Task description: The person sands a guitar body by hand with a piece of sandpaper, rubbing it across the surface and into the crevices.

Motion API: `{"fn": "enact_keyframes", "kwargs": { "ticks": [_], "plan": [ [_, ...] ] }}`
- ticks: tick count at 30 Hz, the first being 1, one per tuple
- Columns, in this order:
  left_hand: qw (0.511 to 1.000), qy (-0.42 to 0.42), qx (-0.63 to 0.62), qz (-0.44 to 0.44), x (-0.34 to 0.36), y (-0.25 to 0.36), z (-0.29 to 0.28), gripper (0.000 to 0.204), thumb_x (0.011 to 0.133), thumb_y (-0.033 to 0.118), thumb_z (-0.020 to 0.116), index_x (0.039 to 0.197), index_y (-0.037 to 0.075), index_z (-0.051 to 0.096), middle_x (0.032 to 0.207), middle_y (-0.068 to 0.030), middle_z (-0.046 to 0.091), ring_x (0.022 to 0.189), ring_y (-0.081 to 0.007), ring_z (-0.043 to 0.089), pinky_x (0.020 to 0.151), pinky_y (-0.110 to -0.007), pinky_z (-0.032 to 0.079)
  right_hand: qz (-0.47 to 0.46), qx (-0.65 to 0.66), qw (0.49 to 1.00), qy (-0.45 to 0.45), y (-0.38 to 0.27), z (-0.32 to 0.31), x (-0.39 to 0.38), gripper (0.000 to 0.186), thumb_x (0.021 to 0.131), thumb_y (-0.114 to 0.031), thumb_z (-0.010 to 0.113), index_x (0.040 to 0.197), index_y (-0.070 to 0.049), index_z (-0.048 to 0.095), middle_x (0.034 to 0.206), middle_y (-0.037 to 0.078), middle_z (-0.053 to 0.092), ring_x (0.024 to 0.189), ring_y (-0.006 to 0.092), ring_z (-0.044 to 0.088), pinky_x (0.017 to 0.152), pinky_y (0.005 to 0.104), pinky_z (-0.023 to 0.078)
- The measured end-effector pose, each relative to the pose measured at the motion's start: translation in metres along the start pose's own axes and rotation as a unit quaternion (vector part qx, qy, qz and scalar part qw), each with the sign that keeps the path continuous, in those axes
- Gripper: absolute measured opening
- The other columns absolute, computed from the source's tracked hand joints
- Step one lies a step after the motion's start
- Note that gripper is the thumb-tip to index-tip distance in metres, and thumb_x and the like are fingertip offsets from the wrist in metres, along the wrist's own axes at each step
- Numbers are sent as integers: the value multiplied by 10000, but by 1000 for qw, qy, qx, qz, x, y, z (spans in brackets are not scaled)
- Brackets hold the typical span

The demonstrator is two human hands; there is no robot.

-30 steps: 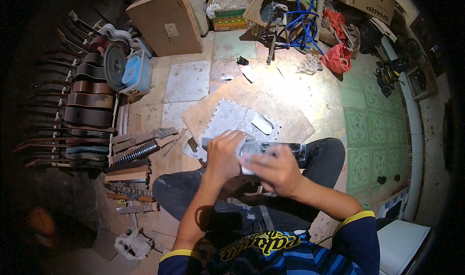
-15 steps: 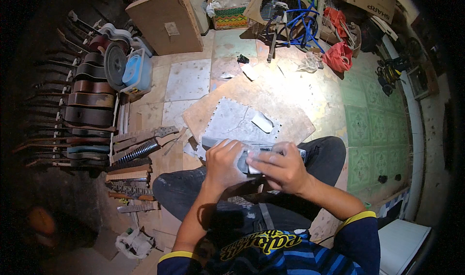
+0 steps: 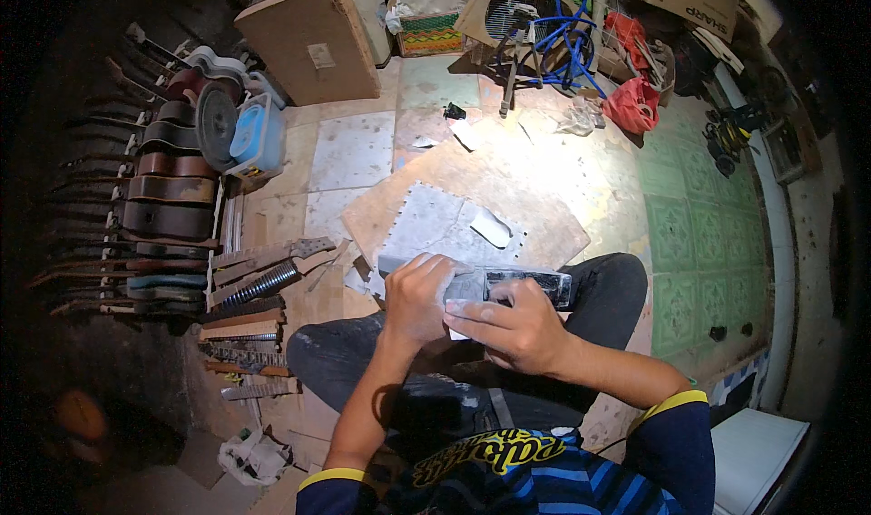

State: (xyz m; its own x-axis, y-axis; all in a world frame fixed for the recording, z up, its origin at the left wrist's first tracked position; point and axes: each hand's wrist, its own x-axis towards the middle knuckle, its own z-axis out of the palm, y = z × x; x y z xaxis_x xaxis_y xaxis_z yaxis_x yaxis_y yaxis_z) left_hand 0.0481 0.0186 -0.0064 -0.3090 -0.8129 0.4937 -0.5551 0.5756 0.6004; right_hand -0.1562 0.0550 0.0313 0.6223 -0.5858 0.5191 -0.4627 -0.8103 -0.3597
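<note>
Through the head camera I count two hands, mid-frame. The left hand point(image 3: 417, 290) grips one grey bar point(image 3: 468, 284), centre, hiding its left part; the right hand point(image 3: 519, 327) pinches one white piece point(image 3: 460, 335), mostly covered. Since half a second ago, the right hand sits lower, baring more bar.
</note>
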Motion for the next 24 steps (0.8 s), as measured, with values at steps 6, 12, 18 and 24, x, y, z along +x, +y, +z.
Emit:
{"fn": "enact_keyframes", "kwargs": {
  "ticks": [6, 12, 18, 24],
  "plan": [
    [1000, 8, -9, 6, 3, -5, 2, 317, 655, 249, 828, 848, 51, 673, 816, -119, 687, 768, -339, 689, 662, -416, 546, 36, 0, 999, 25, 13, -2, 8, 545, 665, -128, 773, 1208, -173, 753, 1189, -32, 727, 889, 243, 592, 730, 400, 462],
    [1000, -2, 5, 5, 8, 7, -4, 418, 560, 281, 881, 853, 64, 678, 816, -107, 692, 766, -330, 690, 667, -416, 553, 65, -17, 997, 38, 20, -3, 9, 551, 699, -112, 768, 1246, -177, 747, 1231, -30, 724, 895, 245, 589, 760, 388, 466],
    [1000, 10, -1, 7, -2, 4, 2, 342, 607, 241, 845, 853, 64, 687, 805, -105, 693, 755, -325, 691, 669, -415, 555, 45, 1, 998, 36, 14, 0, -4, 515, 742, -122, 754, 1251, -199, 749, 1266, -44, 723, 914, 232, 602, 779, 370, 460],
    [1000, 20, -7, 2, 9, 2, 1, 249, 667, 179, 795, 863, 56, 705, 804, -116, 697, 749, -330, 692, 663, -408, 554, 55, 5, 996, 71, 19, 8, -5, 527, 722, -102, 755, 1243, -179, 755, 1280, -43, 723, 910, 233, 604, 791, 375, 458]
  ]
}}
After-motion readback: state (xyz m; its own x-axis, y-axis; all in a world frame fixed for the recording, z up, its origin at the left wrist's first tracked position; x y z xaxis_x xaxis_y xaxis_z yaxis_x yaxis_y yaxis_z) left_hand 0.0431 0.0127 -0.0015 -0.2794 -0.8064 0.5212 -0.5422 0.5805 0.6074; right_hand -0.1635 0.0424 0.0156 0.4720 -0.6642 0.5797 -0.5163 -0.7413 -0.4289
